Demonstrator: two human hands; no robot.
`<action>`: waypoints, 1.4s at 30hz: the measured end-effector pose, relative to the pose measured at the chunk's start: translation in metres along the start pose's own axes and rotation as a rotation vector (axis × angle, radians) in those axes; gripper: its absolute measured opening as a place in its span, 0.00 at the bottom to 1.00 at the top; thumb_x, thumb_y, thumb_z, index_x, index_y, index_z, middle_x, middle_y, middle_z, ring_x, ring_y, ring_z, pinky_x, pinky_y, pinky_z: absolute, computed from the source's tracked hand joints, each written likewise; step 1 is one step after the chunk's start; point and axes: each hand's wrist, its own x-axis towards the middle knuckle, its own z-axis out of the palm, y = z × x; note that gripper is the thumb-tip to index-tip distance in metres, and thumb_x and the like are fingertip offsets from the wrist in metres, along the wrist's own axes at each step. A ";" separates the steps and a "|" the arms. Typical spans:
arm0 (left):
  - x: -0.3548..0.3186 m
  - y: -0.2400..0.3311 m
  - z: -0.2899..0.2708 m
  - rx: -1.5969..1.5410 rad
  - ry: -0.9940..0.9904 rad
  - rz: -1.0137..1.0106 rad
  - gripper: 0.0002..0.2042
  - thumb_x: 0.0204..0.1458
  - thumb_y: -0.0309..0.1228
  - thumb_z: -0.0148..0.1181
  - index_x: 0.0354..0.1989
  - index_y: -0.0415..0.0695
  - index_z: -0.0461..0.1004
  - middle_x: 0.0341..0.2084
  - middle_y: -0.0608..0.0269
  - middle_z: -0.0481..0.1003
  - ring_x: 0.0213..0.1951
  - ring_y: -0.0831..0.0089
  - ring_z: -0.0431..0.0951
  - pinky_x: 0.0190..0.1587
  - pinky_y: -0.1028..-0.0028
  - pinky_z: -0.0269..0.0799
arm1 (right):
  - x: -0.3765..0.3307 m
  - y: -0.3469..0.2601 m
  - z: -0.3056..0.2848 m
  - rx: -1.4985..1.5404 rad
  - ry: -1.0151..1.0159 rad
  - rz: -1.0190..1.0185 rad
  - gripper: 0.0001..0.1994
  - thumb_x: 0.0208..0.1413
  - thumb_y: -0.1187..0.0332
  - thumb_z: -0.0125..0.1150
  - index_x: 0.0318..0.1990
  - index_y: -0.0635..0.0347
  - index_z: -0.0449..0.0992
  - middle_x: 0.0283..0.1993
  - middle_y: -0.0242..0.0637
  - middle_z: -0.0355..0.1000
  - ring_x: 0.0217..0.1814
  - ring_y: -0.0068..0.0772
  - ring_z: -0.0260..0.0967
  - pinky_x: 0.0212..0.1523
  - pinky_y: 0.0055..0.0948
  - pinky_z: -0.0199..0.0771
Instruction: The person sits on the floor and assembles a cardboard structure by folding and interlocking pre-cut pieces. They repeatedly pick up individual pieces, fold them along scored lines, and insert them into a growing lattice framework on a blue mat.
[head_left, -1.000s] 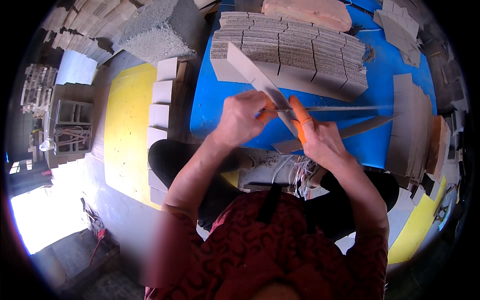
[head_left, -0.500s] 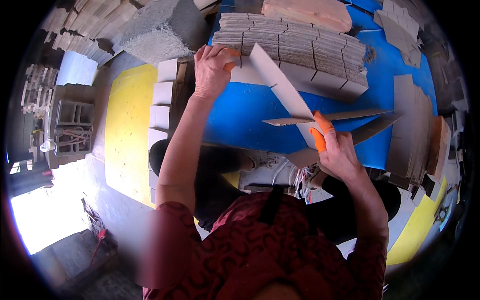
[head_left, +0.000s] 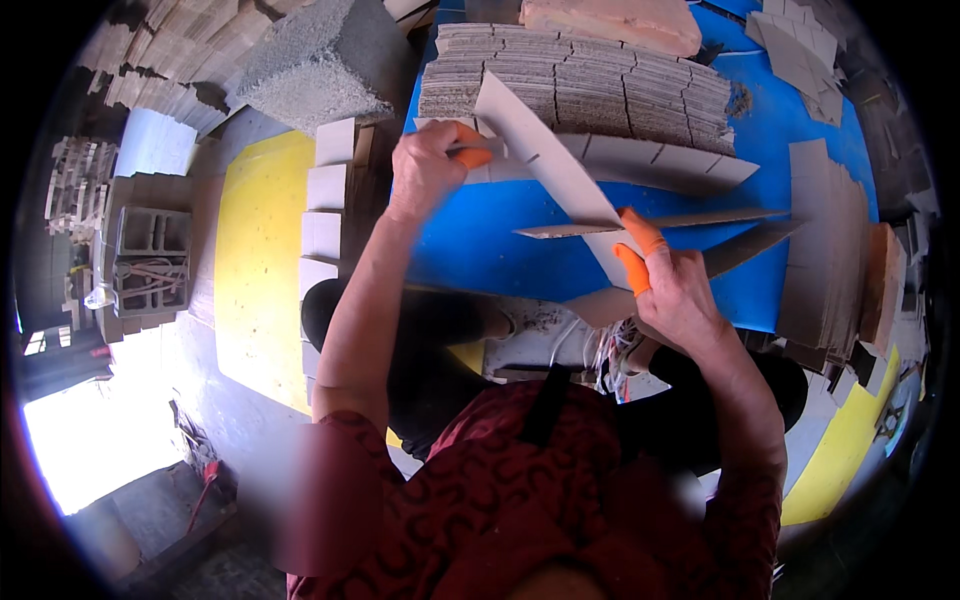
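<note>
My left hand (head_left: 430, 168), with orange covers on thumb and finger, is closed on the left end of a long slotted cardboard strip (head_left: 665, 162). That strip stands just in front of a stack of similar cardboard strips (head_left: 580, 88), tilted away from it at the right. Lower right, my right hand (head_left: 682, 298), also with orange finger covers, pinches a partly assembled cardboard divider (head_left: 550, 155). One of its pieces slants up toward my left hand, and a crossing piece (head_left: 705, 221) runs through it. My right palm hides part of the joint.
The work surface is a blue board (head_left: 470, 235). A reddish brick (head_left: 610, 22) lies behind the stack. Another cardboard stack (head_left: 825, 240) stands at the right. To the left are a row of cardboard pieces (head_left: 322, 188), a yellow panel (head_left: 262, 270) and a rough grey block (head_left: 325, 65).
My left hand has moved slightly down and right, drawing a strip off the front of the stack. The divider in my right hand has shifted a little left.
</note>
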 end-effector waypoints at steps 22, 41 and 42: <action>-0.049 0.016 -0.013 0.205 -0.047 0.150 0.05 0.44 0.26 0.67 0.32 0.47 0.80 0.29 0.62 0.79 0.35 0.61 0.78 0.40 0.65 0.73 | -0.014 0.001 -0.012 0.133 -0.406 0.262 0.30 0.55 0.62 0.65 0.65 0.59 0.64 0.36 0.46 0.78 0.32 0.44 0.78 0.31 0.36 0.75; -0.058 0.131 0.050 0.209 -0.386 0.275 0.21 0.40 0.41 0.73 0.47 0.59 0.81 0.63 0.57 0.63 0.66 0.59 0.60 0.69 0.51 0.47 | -0.160 0.241 -0.160 -1.058 0.043 1.066 0.22 0.55 0.68 0.58 0.59 0.56 0.68 0.59 0.45 0.67 0.61 0.51 0.66 0.54 0.45 0.70; -0.058 0.130 0.055 0.204 -0.402 0.280 0.19 0.41 0.40 0.73 0.45 0.59 0.82 0.63 0.57 0.63 0.66 0.59 0.60 0.69 0.51 0.47 | -0.153 0.233 -0.163 -0.984 0.104 1.078 0.21 0.54 0.70 0.57 0.57 0.57 0.70 0.56 0.45 0.70 0.58 0.53 0.68 0.53 0.45 0.71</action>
